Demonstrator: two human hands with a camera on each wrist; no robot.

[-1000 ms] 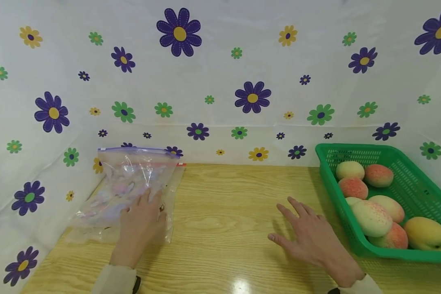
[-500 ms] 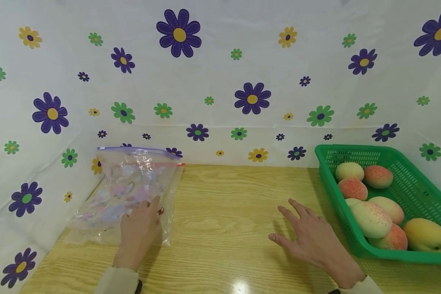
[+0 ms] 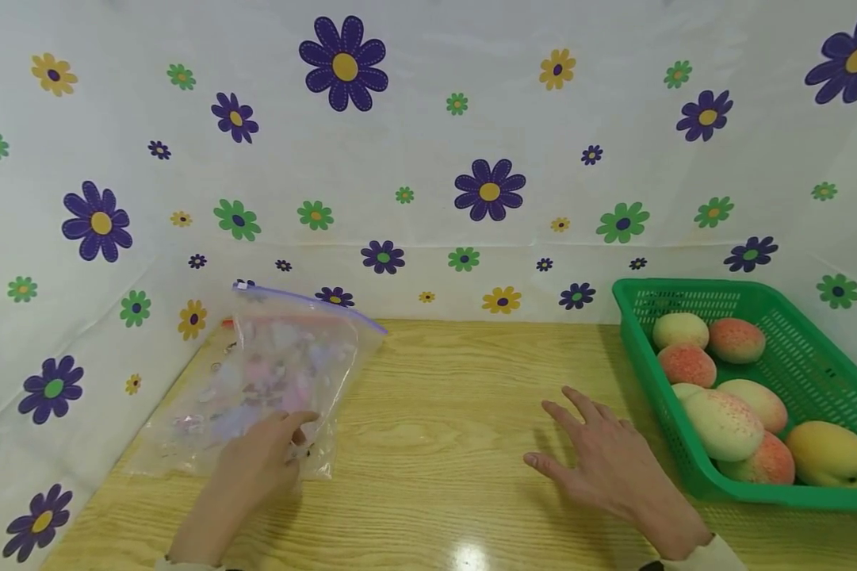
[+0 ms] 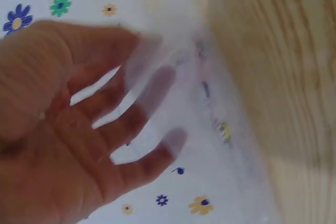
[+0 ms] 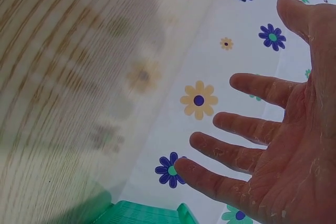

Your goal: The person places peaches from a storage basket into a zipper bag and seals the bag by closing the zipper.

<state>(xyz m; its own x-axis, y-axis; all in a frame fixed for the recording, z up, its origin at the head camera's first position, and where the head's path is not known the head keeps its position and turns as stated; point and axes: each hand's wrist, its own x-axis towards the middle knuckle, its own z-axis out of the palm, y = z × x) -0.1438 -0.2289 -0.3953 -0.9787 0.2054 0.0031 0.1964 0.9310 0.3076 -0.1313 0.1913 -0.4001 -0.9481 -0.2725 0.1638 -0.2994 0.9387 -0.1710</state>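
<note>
Two clear zip bags lie overlapped at the left of the wooden table. The upper zip bag (image 3: pixel 271 361) has a purple zip and printed patches; the lower one shows a red zip (image 3: pixel 230 323). My left hand (image 3: pixel 260 452) pinches the upper bag at its near right part. In the left wrist view, fingertips (image 4: pixel 175 141) of the left hand (image 4: pixel 79 124) show through the translucent plastic. My right hand (image 3: pixel 610 468) is held over the table with fingers spread, holding nothing. The right wrist view shows this right hand (image 5: pixel 273 135) palm on, fingers apart.
On the right stands a green basket (image 3: pixel 649 388) holding several peaches (image 3: pixel 724 424) and a yellow mango (image 3: pixel 832 454). A white flowered sheet (image 3: pixel 414 143) walls the table (image 3: pixel 428 444) at the back and sides.
The purple-zip bag has shifted right and turned, uncovering the left end of the red zip. My left hand has drawn nearer me, its fingers now bent. The right hand has stayed put.
</note>
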